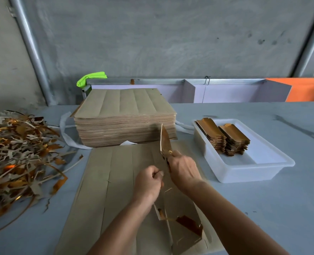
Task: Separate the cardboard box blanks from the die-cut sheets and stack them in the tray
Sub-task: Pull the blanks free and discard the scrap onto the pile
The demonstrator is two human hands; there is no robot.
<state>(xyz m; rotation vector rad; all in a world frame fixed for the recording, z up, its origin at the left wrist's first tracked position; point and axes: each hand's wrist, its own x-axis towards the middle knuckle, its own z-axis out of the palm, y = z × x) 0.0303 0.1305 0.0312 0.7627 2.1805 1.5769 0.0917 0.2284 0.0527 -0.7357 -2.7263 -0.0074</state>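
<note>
Nearest the camera, a torn strip of waste trim [188,224] with a gold foil face hangs off the right edge of the die-cut sheet [104,181], which lies brown side up on the grey bench [272,208] with long cut lines running away from the viewer. Above the sheet's right part, the left hand [148,183] is curled into a fist, thumb on top; it seems to pinch the sheet's edge, though what it grips is hidden. Just beside it, the right hand [182,169] has its fingers closed round the lower end of a box blank [164,142], which stands tilted nearly upright, gold face turned right, clear of the sheet. To the right stands a white plastic tray [244,173] holding two stacks of box blanks [224,138] side by side at its far end, gold faces up. At the left, a loose heap of gold and brown offcuts [18,153] spreads over the bench. Behind the sheet sits a tall stack of die-cut sheets [124,116] with white strapping [67,133] trailing beside it. Farther back, a lime-green cloth [90,79] drapes over a metal rail [161,81] before the grey wall
</note>
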